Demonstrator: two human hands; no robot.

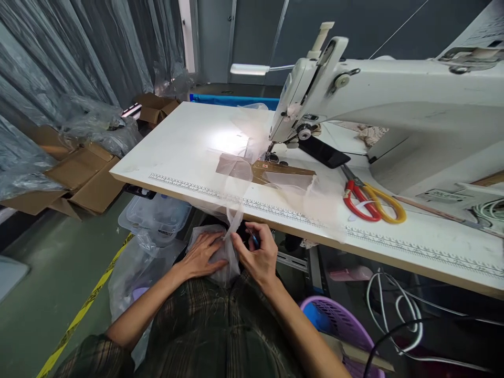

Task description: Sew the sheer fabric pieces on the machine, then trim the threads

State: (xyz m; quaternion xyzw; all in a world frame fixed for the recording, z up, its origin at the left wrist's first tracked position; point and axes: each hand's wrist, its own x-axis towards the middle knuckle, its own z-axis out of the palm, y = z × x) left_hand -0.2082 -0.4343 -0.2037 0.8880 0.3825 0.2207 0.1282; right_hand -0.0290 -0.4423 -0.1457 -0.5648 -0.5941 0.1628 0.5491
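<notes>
Sheer white fabric (pixel 235 212) hangs from the sewing table's front edge down onto my lap, and more of it lies under the sewing machine (pixel 289 100). My left hand (pixel 205 254) rests on the lap part with its fingers spread flat. Beside it, to the right, my right hand (pixel 259 254) is closed around a small blue-and-dark tool (pixel 254 239) that looks like thread snips, mostly hidden by the fingers. The right thumb touches the fabric's edge. By the needle, a brown metal plate (pixel 260 170) lies partly beneath the sheer cloth.
Red-and-yellow-handled scissors (pixel 381 202) and a black phone-like slab (pixel 323 151) lie on the white table (pixel 169 142). A printed ruler runs along its front edge. Cardboard boxes (pixel 84 176) stand left, a clear plastic bin (pixel 155 215) below the table, a purple basket (pixel 334 310) lower right.
</notes>
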